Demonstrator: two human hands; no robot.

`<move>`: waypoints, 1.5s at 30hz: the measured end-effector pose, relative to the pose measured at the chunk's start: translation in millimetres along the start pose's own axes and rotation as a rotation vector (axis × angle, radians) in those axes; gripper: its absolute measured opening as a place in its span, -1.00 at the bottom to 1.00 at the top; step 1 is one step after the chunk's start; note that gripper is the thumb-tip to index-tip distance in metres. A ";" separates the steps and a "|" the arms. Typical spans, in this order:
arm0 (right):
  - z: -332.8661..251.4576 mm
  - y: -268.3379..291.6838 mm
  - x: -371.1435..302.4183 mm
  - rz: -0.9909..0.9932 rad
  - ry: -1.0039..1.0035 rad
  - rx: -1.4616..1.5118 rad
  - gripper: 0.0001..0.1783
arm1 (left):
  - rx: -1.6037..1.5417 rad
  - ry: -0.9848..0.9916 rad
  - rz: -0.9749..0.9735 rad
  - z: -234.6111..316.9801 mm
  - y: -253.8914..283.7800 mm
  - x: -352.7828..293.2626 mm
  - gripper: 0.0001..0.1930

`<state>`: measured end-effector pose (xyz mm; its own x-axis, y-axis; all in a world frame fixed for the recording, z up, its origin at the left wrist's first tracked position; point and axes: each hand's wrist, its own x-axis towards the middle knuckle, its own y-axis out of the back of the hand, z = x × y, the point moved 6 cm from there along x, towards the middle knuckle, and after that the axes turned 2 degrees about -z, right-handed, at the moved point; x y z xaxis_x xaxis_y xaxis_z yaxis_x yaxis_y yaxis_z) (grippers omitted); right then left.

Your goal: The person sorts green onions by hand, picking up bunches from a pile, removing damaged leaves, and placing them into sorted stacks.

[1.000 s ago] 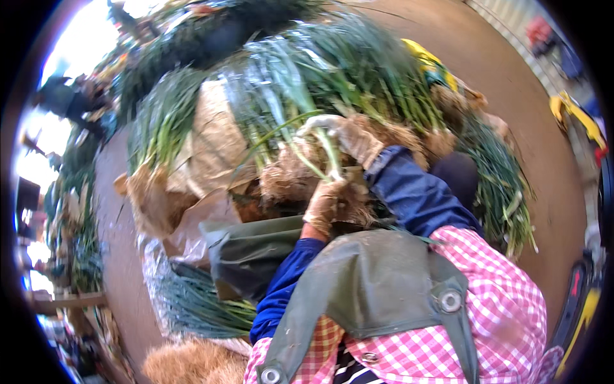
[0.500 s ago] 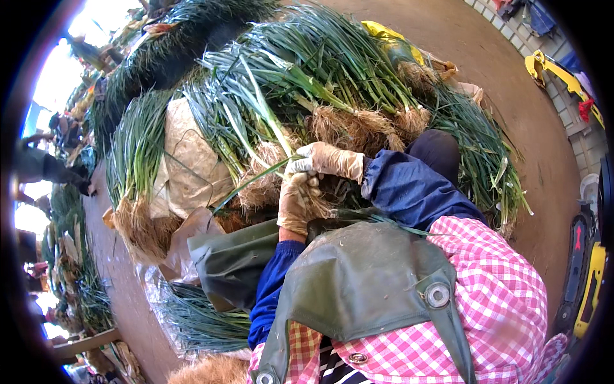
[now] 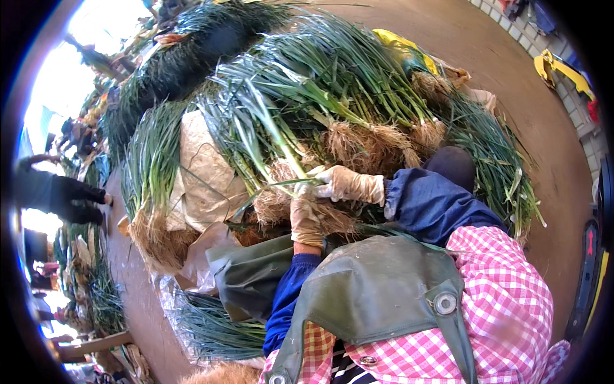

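Note:
My left hand [image 3: 307, 222], in a pale soiled glove, closes around the root end of a few green onions [image 3: 279, 137]. Their white stems lean up and left over the pile, and brown roots hang by the fingers. Against its top my right hand [image 3: 350, 185], gloved the same way, has its fingers curled at the stem bases, where a loose green leaf [image 3: 281, 184] crosses. Its fingertips are partly hidden. Just beyond lie large bunches of green onions [image 3: 345, 70], their bushy roots [image 3: 358, 142] toward me. A dark green waterproof apron [image 3: 377, 288] covers my front.
At the left a rooted bunch [image 3: 150, 185] leans beside a tan sack [image 3: 208, 173]. More onions [image 3: 217, 323] lie on plastic at lower left. A yellow bag [image 3: 400, 43] sits behind the pile. A person in dark clothes [image 3: 64, 195] is at far left. Brown floor [image 3: 537, 128] extends right.
The view has shifted, so the scene sits lower and further right. My right hand has slid slightly right relative to the left. Both hands remain together at the stem bases.

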<state>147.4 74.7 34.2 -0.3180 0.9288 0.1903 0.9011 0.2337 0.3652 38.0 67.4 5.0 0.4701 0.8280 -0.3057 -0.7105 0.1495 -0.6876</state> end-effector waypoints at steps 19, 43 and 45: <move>85.2 164.1 80.6 0.406 -0.609 -0.698 -0.65 | 0.046 -0.020 -0.012 -5.5 10.7 22.6 -0.63; 7.3 -0.4 24.5 0.163 -0.191 0.504 -0.74 | -0.012 -0.263 0.214 -5.1 35.2 21.7 -0.78; 7.1 -3.7 11.5 0.104 -0.342 0.702 -0.73 | -0.053 -0.258 0.187 -9.0 32.3 21.0 -0.78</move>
<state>142.5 86.6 28.5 -0.2158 0.9663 -0.1406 0.9330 0.1616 -0.3215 29.6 84.8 -29.5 0.1814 0.9491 -0.2575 -0.7407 -0.0404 -0.6706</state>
